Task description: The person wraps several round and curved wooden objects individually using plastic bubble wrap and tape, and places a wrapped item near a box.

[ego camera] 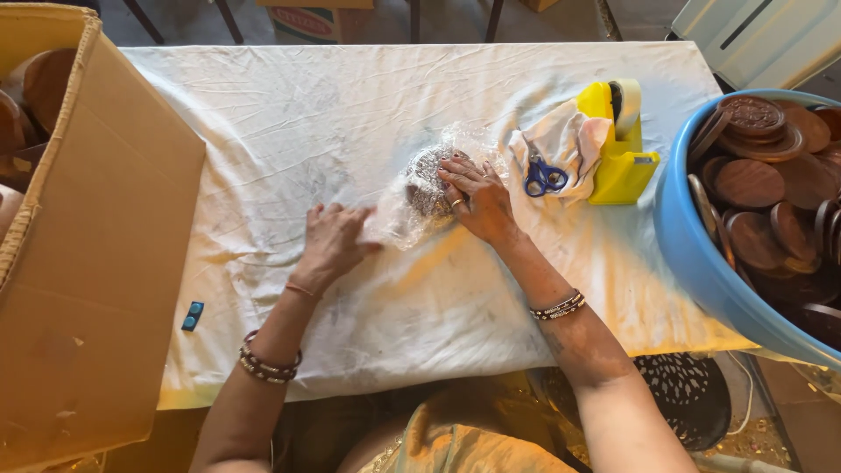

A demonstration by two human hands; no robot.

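A round carved wooden disc (427, 180) lies in a sheet of clear plastic wrap (396, 219) on the white cloth-covered table (333, 114). My right hand (477, 197) rests flat on the disc's right side, fingers spread, pressing the wrap over it. Just left of the disc, my left hand (331, 243) lies palm down, holding the loose edge of the wrap against the cloth. Neither hand grips anything.
Blue-handled scissors (545, 178) lie on a white rag (565, 144) beside a yellow tape dispenser (618, 144). A blue tub (701, 263) of wooden discs stands at right, a large cardboard box (96, 245) at left. A small blue object (192, 315) lies near the box.
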